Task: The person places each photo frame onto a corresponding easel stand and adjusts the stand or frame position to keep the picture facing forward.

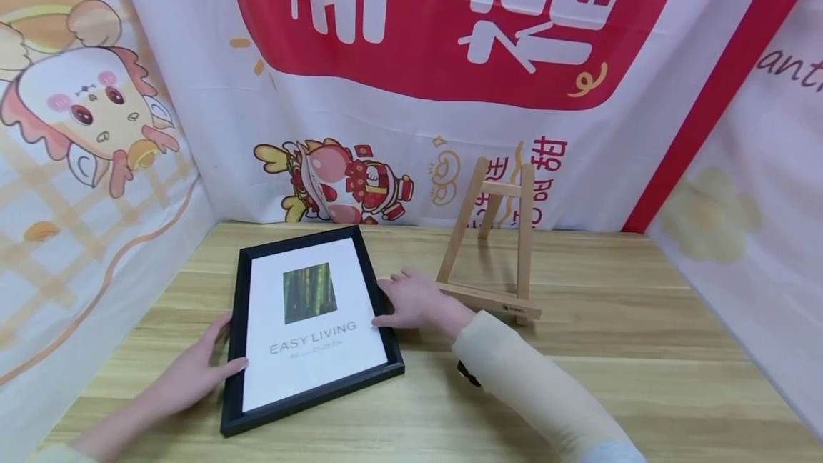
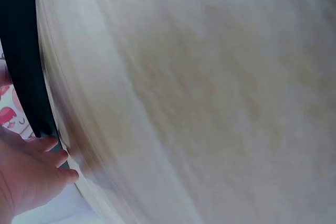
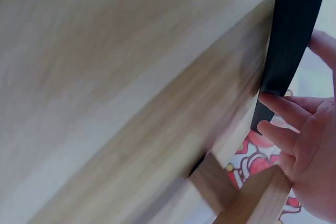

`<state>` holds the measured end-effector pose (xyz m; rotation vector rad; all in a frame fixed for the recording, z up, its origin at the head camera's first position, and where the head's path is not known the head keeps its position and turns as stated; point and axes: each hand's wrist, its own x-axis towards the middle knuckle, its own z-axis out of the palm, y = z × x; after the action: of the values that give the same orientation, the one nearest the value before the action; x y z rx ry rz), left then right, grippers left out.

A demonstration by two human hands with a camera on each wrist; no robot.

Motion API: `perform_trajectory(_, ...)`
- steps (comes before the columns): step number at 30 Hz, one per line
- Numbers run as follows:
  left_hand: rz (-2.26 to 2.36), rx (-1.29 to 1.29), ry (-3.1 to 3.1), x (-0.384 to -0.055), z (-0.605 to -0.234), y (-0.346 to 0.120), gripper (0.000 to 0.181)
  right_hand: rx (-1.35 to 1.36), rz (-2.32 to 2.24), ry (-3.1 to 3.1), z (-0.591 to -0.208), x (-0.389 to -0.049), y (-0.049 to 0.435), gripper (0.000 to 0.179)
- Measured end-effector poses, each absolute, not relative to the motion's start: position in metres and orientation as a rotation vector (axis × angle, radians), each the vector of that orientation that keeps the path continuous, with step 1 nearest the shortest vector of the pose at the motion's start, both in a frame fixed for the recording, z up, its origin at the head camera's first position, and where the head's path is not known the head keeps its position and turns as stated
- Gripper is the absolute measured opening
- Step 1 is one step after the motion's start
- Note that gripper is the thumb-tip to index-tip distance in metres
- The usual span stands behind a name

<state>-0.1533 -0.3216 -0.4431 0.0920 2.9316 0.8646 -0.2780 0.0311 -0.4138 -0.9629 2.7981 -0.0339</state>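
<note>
The black picture frame [image 1: 315, 395] lay at the left of the wooden surface [image 1: 611, 349], its print [image 1: 315, 327] facing up; whether its lower side fully touched the wood could not be told. The left hand [image 1: 193, 370] was clamped on its left side and the right hand [image 1: 414, 299] on its right side, each thumb over the front, fingers along the outer edge.

Handling it well, in my judgement, called for even pressure from the 2 hands, thumbs on the black border rather than over the print, and a level movement so that neither corner dragged. The right forearm needed care too, as the wooden easel [image 1: 524, 234] stood just beside that wrist and a knock seemed possible.

Counted outward: 1 frame, 1 print, 2 hands, 1 easel with 3 legs, 1 surface, and printed cloth [image 1: 386, 70] on 3 sides.
</note>
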Motion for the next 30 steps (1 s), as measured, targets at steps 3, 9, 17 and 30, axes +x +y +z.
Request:
perform_trajectory(3, 0.876, 0.085, 2.933, -0.153, -0.443, -0.327, 0.100, -0.931, -0.179, 2.773, -0.414, -0.273, 0.026, 0.080)
perform_trajectory(9, 0.895, 0.096, 2.953, -0.154, -0.444, -0.335, 0.094, -0.847, -0.537, 2.691, -0.419, -0.269, 0.023, 0.080)
perform_trajectory(17, 0.989, 0.051, 2.916, -0.157, -0.442, -0.335, 0.093, -0.772, -0.810, 2.637, -0.435, -0.268, 0.024, 0.077)
perform_trajectory(30, 1.238, 0.022, 2.845, -0.160, -0.443, -0.328, 0.085, -0.550, -1.159, 2.504, -0.438, -0.260, 0.021, 0.073)
